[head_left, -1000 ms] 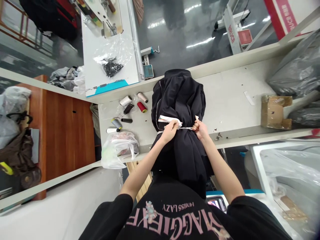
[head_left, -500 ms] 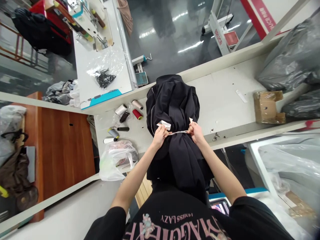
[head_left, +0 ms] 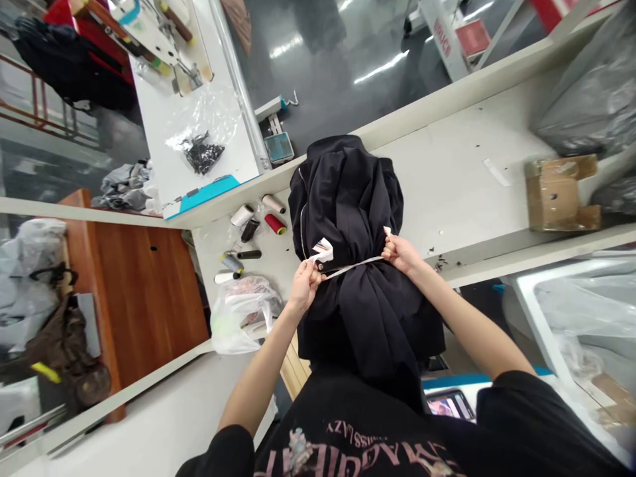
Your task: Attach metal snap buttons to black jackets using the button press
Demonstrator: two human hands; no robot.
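Note:
A bundle of black cloth garments (head_left: 348,199) lies across the near part of the white table, its lower end hanging over the edge toward me. A thin pale strip (head_left: 354,265) crosses the bundle and draws it in at the middle. My left hand (head_left: 305,283) is closed on one end of the strip, and a white printed tail curls up above the fingers. On the other side my right hand (head_left: 401,254) pinches the opposite end, a short white tip sticking out. Between both hands the strip is stretched taut. Whether it passes underneath the bundle is hidden.
Several thread spools (head_left: 275,224) and a white plastic bag (head_left: 243,315) are left of the bundle. A cardboard box (head_left: 554,195) and grey plastic bags (head_left: 586,99) stand at the right. Beyond the table is a sewing machine (head_left: 149,26). A phone (head_left: 450,405) lies near my right side.
My hands have moved farther apart, the left one toward the left and down, and a longer stretch of the pale strip shows between them. The camera view has also shifted slightly.

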